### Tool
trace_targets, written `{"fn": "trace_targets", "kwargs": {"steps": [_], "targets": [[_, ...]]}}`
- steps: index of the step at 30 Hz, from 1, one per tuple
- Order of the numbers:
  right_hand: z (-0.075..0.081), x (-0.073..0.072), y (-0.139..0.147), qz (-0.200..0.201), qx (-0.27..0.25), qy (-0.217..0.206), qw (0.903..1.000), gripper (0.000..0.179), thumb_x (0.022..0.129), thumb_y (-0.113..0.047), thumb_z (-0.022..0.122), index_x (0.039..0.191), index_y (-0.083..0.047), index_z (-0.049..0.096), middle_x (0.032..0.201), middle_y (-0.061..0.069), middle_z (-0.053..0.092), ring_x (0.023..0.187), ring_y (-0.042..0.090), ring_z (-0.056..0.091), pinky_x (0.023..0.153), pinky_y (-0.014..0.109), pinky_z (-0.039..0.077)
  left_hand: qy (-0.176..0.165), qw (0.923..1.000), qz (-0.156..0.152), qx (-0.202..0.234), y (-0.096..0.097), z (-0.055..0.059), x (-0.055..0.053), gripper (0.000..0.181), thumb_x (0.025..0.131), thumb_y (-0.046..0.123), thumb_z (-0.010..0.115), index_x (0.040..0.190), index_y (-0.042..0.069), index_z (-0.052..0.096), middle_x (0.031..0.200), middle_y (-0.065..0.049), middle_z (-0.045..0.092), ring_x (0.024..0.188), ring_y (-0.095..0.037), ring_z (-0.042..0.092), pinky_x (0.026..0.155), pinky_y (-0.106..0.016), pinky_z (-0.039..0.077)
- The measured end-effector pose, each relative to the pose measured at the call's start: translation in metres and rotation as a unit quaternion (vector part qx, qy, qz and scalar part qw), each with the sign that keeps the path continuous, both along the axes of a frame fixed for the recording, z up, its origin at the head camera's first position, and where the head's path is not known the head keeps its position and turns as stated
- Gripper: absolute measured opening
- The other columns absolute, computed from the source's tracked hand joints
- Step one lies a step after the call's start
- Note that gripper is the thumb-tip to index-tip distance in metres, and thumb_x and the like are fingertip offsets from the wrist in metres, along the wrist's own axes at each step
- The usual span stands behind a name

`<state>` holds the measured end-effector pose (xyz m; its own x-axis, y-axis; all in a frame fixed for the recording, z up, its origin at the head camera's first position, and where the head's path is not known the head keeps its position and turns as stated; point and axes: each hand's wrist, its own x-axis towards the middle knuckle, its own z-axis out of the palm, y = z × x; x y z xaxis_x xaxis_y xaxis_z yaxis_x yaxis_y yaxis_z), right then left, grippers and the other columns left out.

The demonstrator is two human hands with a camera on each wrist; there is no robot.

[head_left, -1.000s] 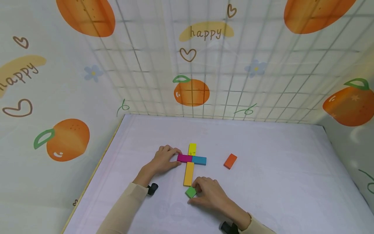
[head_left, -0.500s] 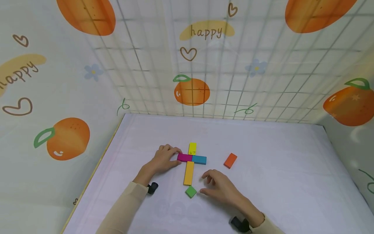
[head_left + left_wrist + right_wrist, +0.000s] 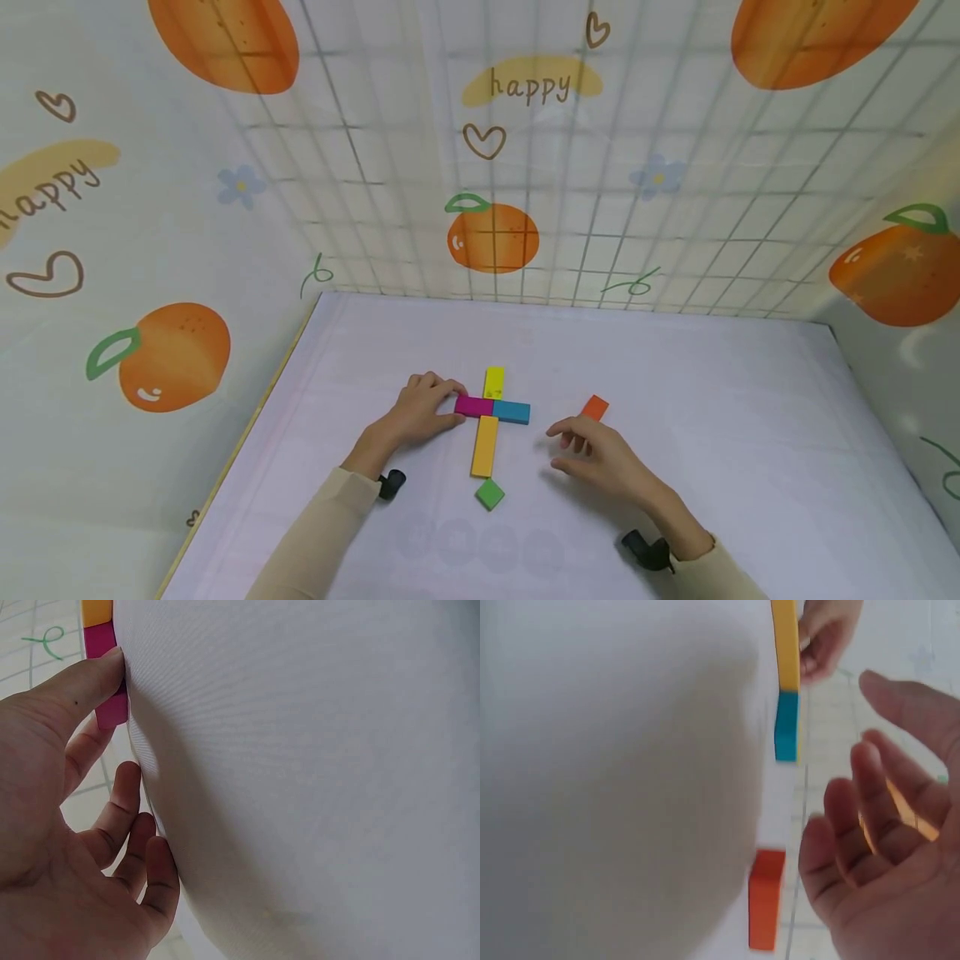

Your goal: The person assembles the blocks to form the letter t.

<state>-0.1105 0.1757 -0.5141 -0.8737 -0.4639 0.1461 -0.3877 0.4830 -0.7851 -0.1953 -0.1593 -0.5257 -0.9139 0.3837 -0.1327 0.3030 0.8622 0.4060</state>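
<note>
My left hand pinches the left end of a magenta block between thumb and index finger; the left wrist view shows the thumb on its side. Against that block's right end lies a blue block. A yellow block lies behind this pair, and a longer orange-yellow block extends toward me. At its near end sits a green square block, turned cornerwise. Holding nothing, my right hand hovers with loosely bent fingers beside a red-orange block, partly covering it in the head view.
The blocks lie on a white tabletop. A printed curtain with oranges and hearts hangs behind it, with a grid showing through. Each wrist wears a small black camera, such as the right wrist camera.
My right hand has left the green block and moved right and away from me, toward the red-orange block. The left hand stays at the magenta block.
</note>
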Motion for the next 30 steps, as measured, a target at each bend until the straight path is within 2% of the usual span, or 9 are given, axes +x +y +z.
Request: {"fn": "trace_targets", "kwargs": {"steps": [8,15,20,25,30], "targets": [[0.005,-0.02,0.03,0.039,-0.037,0.039,0.9978,0.037,0.085,-0.014,0.082,0.119,-0.013,0.067,0.094,0.005,0.062,0.085,0.018,0.057,0.071,0.031,0.048,-0.003,1.0,0.003,-0.002,0.001,0.001,0.001,0.041,0.088,0.041,0.077,0.125,0.036,0.061,0.117,0.001,0.053,0.116,-0.024,0.04,0.093,-0.042,0.04],[0.006,-0.037,0.052,0.037,-0.05,-0.007,0.998,0.038,0.087,-0.011,0.08,0.122,-0.009,0.066,0.098,0.009,0.064,0.085,0.02,0.056,0.073,0.029,0.049,-0.001,1.0,-0.008,0.0,0.0,0.0,0.0,0.038,0.09,0.04,0.075,0.125,0.033,0.062,0.117,-0.001,0.053,0.113,-0.025,0.041,0.092,-0.041,0.037],[0.003,-0.051,0.066,0.028,-0.04,-0.018,0.9987,0.038,0.086,-0.006,0.078,0.122,-0.01,0.067,0.099,0.011,0.062,0.087,0.025,0.054,0.075,0.029,0.046,0.002,1.0,-0.008,-0.005,-0.001,-0.002,0.0,0.039,0.089,0.041,0.075,0.125,0.034,0.062,0.116,0.0,0.053,0.113,-0.024,0.041,0.092,-0.041,0.038],[-0.003,-0.063,0.078,0.026,-0.036,-0.031,0.9985,0.039,0.084,-0.002,0.08,0.121,-0.005,0.067,0.098,0.015,0.06,0.09,0.031,0.052,0.075,0.03,0.045,0.005,0.9999,-0.009,-0.002,-0.001,-0.003,0.0,0.039,0.089,0.041,0.076,0.126,0.034,0.062,0.117,0.0,0.053,0.113,-0.024,0.041,0.092,-0.041,0.038],[-0.006,-0.073,0.087,0.017,-0.012,-0.06,0.998,0.04,0.083,-0.007,0.082,0.121,-0.01,0.069,0.105,0.013,0.06,0.095,0.03,0.052,0.078,0.032,0.045,0.006,0.9999,-0.011,0.0,-0.002,-0.003,0.0,0.039,0.089,0.04,0.075,0.125,0.034,0.062,0.118,0.0,0.053,0.115,-0.025,0.041,0.093,-0.042,0.037]]}}
